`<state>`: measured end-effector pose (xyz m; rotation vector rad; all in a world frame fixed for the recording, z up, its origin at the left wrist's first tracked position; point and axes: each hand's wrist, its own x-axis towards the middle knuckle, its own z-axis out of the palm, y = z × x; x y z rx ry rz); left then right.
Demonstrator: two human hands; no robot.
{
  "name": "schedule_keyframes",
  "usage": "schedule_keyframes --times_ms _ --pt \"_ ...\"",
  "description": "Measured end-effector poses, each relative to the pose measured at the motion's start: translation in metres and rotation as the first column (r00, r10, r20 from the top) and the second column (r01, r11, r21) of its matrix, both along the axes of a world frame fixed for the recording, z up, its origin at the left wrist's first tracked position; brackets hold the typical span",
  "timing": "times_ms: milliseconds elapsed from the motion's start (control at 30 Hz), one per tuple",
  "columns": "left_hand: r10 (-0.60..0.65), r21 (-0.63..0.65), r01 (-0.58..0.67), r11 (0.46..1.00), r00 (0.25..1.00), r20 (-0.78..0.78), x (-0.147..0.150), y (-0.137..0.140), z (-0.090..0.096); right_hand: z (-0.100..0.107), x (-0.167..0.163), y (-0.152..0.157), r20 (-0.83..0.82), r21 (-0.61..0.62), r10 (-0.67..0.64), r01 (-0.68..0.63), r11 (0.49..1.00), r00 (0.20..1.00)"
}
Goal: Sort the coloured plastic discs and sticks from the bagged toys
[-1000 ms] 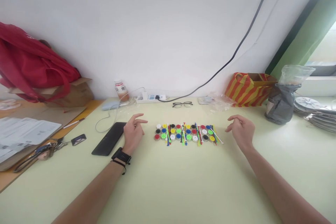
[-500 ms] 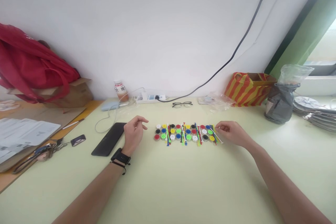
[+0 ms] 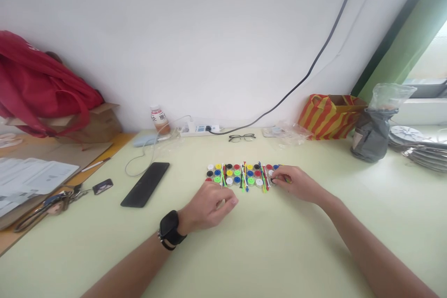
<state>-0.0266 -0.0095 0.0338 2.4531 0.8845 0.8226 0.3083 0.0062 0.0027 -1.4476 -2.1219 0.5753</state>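
A tight block of small round coloured caps [image 3: 237, 174] lies in three rows on the pale green table [image 3: 244, 251], with thin coloured sticks [image 3: 244, 178] laid between the columns. My right hand [image 3: 296, 184] rests over the block's right end and hides the last columns. Its fingertips touch the caps there, and whether they grip one is hidden. My left hand [image 3: 209, 205], with a black watch [image 3: 170, 230] on the wrist, sits just in front of the block's left half. Its fingers are curled in, and nothing shows clearly inside them.
A black phone [image 3: 145, 191] lies left of the block, with keys [image 3: 52, 202] and papers [image 3: 31, 177] farther left. Glasses [image 3: 242, 138], a power strip [image 3: 200, 129] and a bottle [image 3: 159, 120] line the wall. A striped bag [image 3: 330, 116] and a grey pouch [image 3: 372, 137] stand at the right.
My left hand moved right and nearer, from beside the phone to in front of the caps, and curled shut. My right hand slid left onto the block's right end.
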Motion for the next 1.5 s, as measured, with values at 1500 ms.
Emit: schedule_keyframes --times_ms 1500 --pt "-0.167 -0.070 0.159 0.985 0.976 -0.142 0.019 -0.008 -0.018 0.003 0.048 0.008 0.289 0.006 -0.365 0.379 0.925 0.885"
